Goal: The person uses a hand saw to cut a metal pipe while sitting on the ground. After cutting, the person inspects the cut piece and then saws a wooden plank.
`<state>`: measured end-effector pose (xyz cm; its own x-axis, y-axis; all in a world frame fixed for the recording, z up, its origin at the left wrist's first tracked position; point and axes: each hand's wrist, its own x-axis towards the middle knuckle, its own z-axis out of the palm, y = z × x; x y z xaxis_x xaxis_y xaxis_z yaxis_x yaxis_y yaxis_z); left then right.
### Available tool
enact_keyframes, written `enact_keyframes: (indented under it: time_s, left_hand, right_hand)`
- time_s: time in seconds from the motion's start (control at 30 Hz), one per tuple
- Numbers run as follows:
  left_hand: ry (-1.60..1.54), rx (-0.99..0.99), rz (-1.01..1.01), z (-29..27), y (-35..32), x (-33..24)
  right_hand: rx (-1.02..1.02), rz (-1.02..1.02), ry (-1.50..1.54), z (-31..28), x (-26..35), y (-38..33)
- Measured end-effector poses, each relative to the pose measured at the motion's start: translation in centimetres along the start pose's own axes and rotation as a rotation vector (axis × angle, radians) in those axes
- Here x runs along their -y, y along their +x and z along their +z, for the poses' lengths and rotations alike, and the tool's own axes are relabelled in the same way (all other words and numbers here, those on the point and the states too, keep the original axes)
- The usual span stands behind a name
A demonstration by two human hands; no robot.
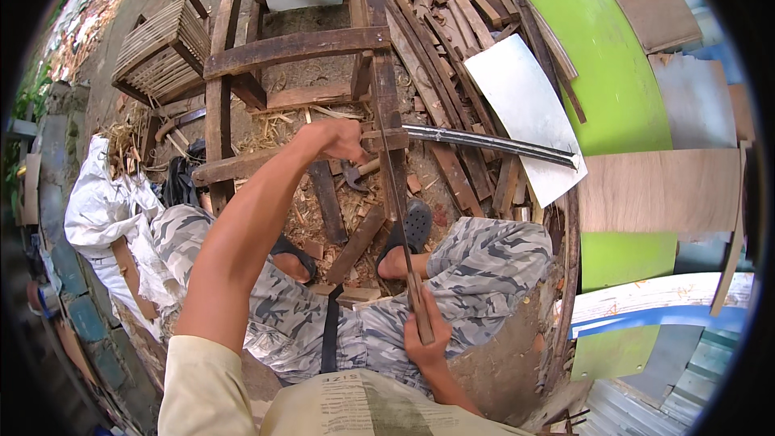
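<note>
My right hand (428,327) is wrapped round the wooden handle of a handsaw (408,246), seen nearly edge-on. Its narrow blade points away from me, up to a wooden bench frame (295,52). My left hand (347,141), fingers closed, presses at the frame's right-hand rail, around the near end of a small wooden piece (375,141) that the blade meets or crosses. From there a long dark strip with a pale line (492,144) runs right, its far end over a white sheet (529,117). Whether the strip and the small piece are one is unclear.
A hammer (353,176) lies among shavings and offcuts between my feet. Scrap planks (448,73) are heaped to the right, beside green panels (605,56) and plywood (658,190). A slatted wooden crate (165,48) stands far left, with a white sack (105,202) nearer me.
</note>
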<state>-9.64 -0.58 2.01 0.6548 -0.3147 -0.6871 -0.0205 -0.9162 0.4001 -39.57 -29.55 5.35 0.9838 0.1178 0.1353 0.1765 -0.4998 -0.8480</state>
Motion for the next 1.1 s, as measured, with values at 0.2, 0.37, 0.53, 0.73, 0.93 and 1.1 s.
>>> enact_keyframes:
  time_s: [0.2, 0.37, 0.53, 0.73, 0.93, 1.1]
  left_hand:
    - [0.040, -0.015, 0.026, 0.2, 0.1, -0.5]
    - [0.024, 0.048, -0.033, 0.5, 0.0, -0.1]
    - [0.027, 0.060, -0.015, -0.3, -0.1, -0.7]
    - [0.024, 0.026, 0.019, -0.7, -1.0, -1.1]
    - [0.004, 0.062, 0.001, -0.9, -0.6, -0.4]
    - [0.013, 0.046, 0.029, -0.4, -0.2, -0.6]
  right_hand:
    - [-0.006, 0.144, 0.113, 5.8, -0.3, 11.2]
    - [-0.020, 0.190, 0.214, 5.4, -1.8, 9.1]
    - [0.073, 0.136, 0.070, -1.5, 0.7, 0.1]
    - [-0.104, 0.047, 0.225, 7.6, -2.0, 15.6]
    - [-0.016, -0.020, 0.037, 0.3, -0.9, 1.9]
    - [-0.026, 0.097, 0.169, 3.7, -0.8, 9.2]
